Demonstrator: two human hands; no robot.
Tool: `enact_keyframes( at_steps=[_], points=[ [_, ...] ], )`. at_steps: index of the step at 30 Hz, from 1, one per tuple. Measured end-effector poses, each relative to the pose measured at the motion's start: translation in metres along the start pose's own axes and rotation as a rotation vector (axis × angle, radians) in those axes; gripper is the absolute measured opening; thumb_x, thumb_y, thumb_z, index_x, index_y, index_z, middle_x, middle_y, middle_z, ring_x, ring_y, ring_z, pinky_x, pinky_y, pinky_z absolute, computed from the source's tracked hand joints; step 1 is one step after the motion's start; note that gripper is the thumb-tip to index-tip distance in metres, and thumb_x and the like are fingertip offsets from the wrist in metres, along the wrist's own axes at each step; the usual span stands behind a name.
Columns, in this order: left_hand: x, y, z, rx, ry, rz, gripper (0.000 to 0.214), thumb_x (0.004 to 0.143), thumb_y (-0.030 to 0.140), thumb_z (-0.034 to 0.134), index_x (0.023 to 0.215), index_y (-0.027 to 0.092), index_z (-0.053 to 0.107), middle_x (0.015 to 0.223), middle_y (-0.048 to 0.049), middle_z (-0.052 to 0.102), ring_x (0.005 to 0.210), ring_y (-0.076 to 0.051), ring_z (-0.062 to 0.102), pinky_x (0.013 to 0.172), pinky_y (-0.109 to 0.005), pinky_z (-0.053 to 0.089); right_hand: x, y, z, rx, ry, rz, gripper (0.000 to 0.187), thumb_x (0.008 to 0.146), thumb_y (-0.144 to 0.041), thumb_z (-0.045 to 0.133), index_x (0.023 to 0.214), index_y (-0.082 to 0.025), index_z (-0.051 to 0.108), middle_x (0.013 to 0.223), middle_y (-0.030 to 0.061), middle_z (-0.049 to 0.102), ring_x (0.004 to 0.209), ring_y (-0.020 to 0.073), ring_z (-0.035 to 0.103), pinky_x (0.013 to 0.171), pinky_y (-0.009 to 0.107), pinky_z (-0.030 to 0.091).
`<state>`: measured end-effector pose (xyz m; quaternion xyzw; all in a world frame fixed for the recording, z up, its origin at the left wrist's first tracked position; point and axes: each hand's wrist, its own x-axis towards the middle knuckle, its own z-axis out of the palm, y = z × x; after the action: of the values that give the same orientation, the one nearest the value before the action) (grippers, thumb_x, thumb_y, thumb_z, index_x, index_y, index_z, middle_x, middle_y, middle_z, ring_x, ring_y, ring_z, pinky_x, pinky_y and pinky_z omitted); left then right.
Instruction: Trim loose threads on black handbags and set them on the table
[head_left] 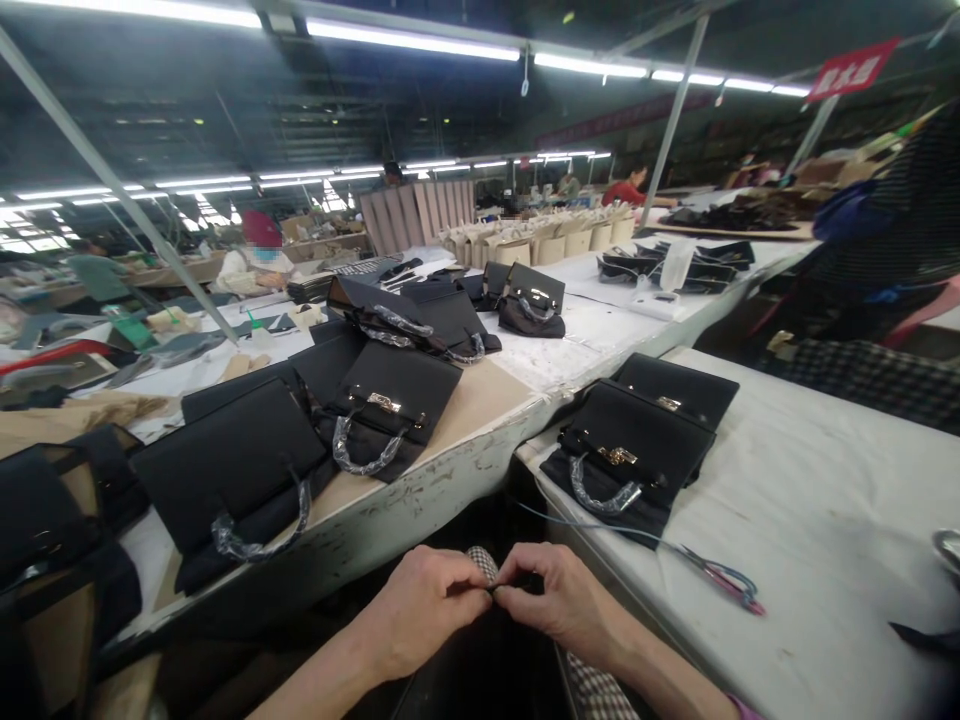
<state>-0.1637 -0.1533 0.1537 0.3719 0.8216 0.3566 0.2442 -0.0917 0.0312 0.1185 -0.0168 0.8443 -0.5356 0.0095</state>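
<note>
My left hand and my right hand meet low in the middle of the head view. Thumb and forefinger of each are pinched together, fingertips almost touching. What they pinch is small and dark, and I cannot make it out. Directly below them, over my lap, lies a black smooth item, mostly in shadow. To the right of my hands, black handbags with gold clasps and plastic-wrapped handles lie on a white-covered table. Thread snips with a blue cord rest on that same table.
More black handbags line the long table at the left. Beyond them stand cream bags in a row. A gap separates the two tables. A co-worker in a red cap sits across; a dark-clothed person is at the right.
</note>
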Motion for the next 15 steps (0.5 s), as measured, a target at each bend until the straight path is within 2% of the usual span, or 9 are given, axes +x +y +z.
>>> enact_keyframes(
  at_steps=[3,9,15],
  points=[
    [-0.005,-0.001,-0.002,-0.053,-0.037,-0.031,0.022,0.084,0.02,0.057,0.081,0.018,0.078,0.074,0.0014,0.067,0.069,-0.014,0.058,0.064,-0.024,0.037,-0.002,0.002,-0.002,0.026,-0.015,-0.006,0.012,0.076,-0.013,0.063,0.073,-0.018,0.073,0.07,-0.0026,0.069,0.069,0.0143,0.062,0.064,0.021,0.044],
    [-0.016,-0.006,0.002,-0.332,-0.072,-0.224,0.029,0.083,0.025,0.058,0.101,0.017,0.08,0.076,-0.0007,0.073,0.065,-0.015,0.058,0.063,-0.025,0.04,-0.005,0.002,-0.011,0.144,-0.088,0.098,0.011,0.079,-0.021,0.066,0.081,-0.017,0.076,0.078,-0.0008,0.073,0.077,0.0171,0.063,0.069,0.024,0.046],
    [-0.016,-0.005,0.003,-0.462,-0.106,-0.263,0.03,0.079,0.02,0.056,0.098,0.014,0.079,0.078,-0.0028,0.074,0.062,-0.014,0.057,0.062,-0.025,0.042,-0.005,0.004,-0.011,0.167,-0.096,0.116,0.013,0.079,-0.024,0.066,0.081,-0.016,0.076,0.076,-0.0004,0.073,0.073,0.0167,0.062,0.066,0.024,0.045]
  ],
)
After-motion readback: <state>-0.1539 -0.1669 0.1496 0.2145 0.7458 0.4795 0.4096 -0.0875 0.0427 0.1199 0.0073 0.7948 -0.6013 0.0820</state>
